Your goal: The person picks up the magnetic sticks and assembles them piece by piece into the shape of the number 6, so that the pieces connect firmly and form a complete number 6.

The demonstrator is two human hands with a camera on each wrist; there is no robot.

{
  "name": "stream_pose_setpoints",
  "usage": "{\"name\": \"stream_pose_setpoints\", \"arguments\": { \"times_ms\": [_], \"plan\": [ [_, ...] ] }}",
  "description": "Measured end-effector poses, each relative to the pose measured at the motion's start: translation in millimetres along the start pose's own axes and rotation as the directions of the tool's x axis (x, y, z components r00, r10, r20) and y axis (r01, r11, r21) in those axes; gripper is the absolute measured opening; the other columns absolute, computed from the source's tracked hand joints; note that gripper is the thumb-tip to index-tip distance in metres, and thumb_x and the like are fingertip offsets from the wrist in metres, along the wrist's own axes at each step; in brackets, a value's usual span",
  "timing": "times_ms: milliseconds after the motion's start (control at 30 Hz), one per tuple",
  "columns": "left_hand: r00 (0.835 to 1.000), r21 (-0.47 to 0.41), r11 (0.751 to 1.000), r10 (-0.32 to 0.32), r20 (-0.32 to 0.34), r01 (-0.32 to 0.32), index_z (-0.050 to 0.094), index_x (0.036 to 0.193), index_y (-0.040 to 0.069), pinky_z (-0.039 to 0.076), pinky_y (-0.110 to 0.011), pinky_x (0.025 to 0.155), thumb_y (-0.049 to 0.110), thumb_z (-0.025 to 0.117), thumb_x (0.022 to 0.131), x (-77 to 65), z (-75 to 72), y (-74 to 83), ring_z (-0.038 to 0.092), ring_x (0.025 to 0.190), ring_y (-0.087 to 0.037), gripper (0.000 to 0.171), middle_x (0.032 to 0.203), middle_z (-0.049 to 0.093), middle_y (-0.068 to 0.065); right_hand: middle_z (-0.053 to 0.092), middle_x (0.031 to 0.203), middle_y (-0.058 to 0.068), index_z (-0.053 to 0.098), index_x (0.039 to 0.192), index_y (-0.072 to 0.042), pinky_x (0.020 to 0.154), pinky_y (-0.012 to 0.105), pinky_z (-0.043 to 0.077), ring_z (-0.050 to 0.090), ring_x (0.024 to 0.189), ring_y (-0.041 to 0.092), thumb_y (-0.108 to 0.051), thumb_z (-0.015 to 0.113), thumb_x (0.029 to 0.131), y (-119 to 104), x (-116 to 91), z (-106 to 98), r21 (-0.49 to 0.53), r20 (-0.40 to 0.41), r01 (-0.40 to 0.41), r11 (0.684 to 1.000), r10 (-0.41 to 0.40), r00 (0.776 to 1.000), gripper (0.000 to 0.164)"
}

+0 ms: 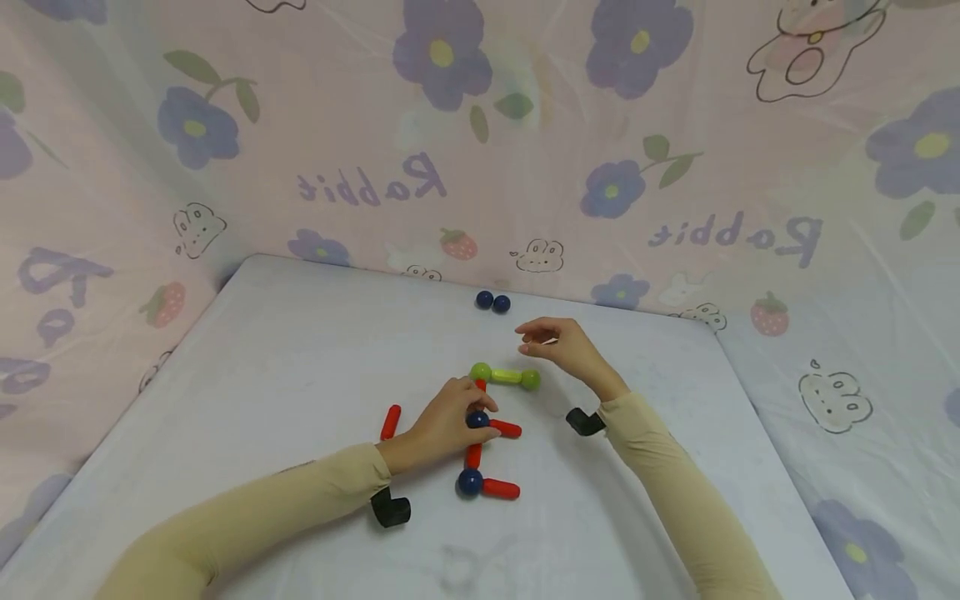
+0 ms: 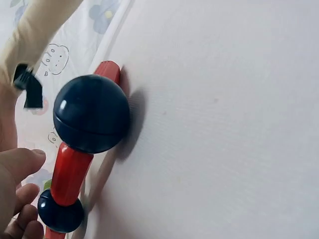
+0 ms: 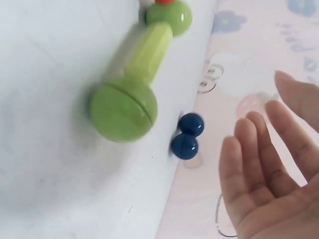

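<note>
A magnetic-toy shape of red rods (image 1: 474, 457), blue balls (image 1: 470, 482) and green balls (image 1: 531, 380) lies on the white table. Two red rods branch right from the blue balls; a yellow-green rod (image 1: 506, 377) joins the green balls at the far end. Around the middle blue ball (image 1: 477, 419) hovers my left hand (image 1: 450, 421), thumb and fingers apart on either side. The left wrist view shows its fingertips (image 2: 30, 191) close beside that ball. Beyond the right green ball, my right hand (image 1: 558, 346) hangs in the air, fingers loosely bent, holding nothing.
Two loose blue balls (image 1: 492, 302) sit together near the table's back edge. A separate red rod (image 1: 391, 422) lies left of the shape, partly behind the left wrist. A printed curtain (image 1: 517, 167) rises behind the table (image 1: 300, 350). Each wrist wears a black mount (image 1: 585, 422).
</note>
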State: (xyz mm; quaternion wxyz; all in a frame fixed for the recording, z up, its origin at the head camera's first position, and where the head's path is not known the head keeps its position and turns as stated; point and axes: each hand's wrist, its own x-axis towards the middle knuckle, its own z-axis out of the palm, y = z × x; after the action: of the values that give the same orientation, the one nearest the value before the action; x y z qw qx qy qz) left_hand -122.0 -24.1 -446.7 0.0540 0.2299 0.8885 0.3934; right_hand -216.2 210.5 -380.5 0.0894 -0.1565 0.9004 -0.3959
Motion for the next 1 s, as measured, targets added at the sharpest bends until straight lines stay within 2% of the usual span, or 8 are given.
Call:
{"name": "stream_pose_setpoints", "arguments": {
  "times_ms": [67, 267, 500, 767, 1000],
  "plan": [
    [1.0, 0.009, 1.0, -0.007, 0.007, 0.007, 0.073, 0.108, 0.018, 0.046, -0.02, 0.075, 0.035, 0.081, 0.082, 2.9, 2.6, 0.5, 0.047, 0.096, -0.011, 0.032, 0.1, 0.057, 0.003, 0.07, 0.118, 0.013, 0.069, 0.121, -0.016, 0.094, 0.042, 0.053, 0.064, 0.108, 0.024, -0.026, 0.074, 0.089, 3, 15, -2, 0.025, -0.016, -0.016, 1.0, 0.017, 1.0, 0.033],
    [1.0, 0.048, 0.999, -0.02, 0.009, 0.019, 0.075, 0.104, 0.021, 0.042, -0.018, 0.07, 0.037, 0.082, 0.08, 7.9, 8.2, 0.0, 0.044, 0.094, -0.011, 0.029, 0.101, 0.055, 0.003, 0.067, 0.123, 0.017, 0.066, 0.126, -0.008, 0.101, 0.047, 0.05, 0.064, 0.112, 0.029, -0.022, 0.074, 0.089, 10, 60, -6, 0.09, -0.061, -0.011, 0.996, 0.017, 0.998, 0.04],
    [1.0, 0.085, 0.996, -0.001, 0.0, 0.001, 0.077, 0.1, 0.024, 0.038, -0.018, 0.065, 0.034, 0.083, 0.079, 10.8, 14.1, -2.8, 0.042, 0.091, -0.012, 0.024, 0.098, 0.052, 0.003, 0.067, 0.12, 0.016, 0.066, 0.127, -0.009, 0.1, 0.046, 0.049, 0.062, 0.111, 0.029, -0.02, 0.073, 0.09, 13, 97, -6, 0.083, -0.115, -0.068, 0.994, 0.078, 0.99, 0.039],
    [0.998, 0.178, 0.983, 0.054, -0.018, -0.05, 0.08, 0.1, 0.021, 0.031, -0.018, 0.061, 0.033, 0.083, 0.079, 10.9, 14.7, -1.9, 0.04, 0.087, -0.012, 0.025, 0.093, 0.05, 0.002, 0.066, 0.121, 0.016, 0.067, 0.124, -0.009, 0.096, 0.039, 0.051, 0.061, 0.106, 0.025, -0.016, 0.072, 0.09, 20, 116, 1, 0.13, -0.153, -0.18, 0.975, 0.2, 0.968, 0.036],
    [1.0, 0.2, 0.979, 0.027, -0.014, -0.023, 0.08, 0.099, 0.023, 0.03, -0.018, 0.059, 0.035, 0.084, 0.079, 12.5, 15.5, -0.1, 0.04, 0.085, -0.011, 0.024, 0.089, 0.048, 0.003, 0.065, 0.128, 0.017, 0.066, 0.126, -0.008, 0.096, 0.037, 0.053, 0.061, 0.108, 0.023, -0.013, 0.07, 0.091, 29, 120, 9, 0.186, -0.173, -0.261, 0.947, 0.293, 0.94, 0.036]
  ]
}}
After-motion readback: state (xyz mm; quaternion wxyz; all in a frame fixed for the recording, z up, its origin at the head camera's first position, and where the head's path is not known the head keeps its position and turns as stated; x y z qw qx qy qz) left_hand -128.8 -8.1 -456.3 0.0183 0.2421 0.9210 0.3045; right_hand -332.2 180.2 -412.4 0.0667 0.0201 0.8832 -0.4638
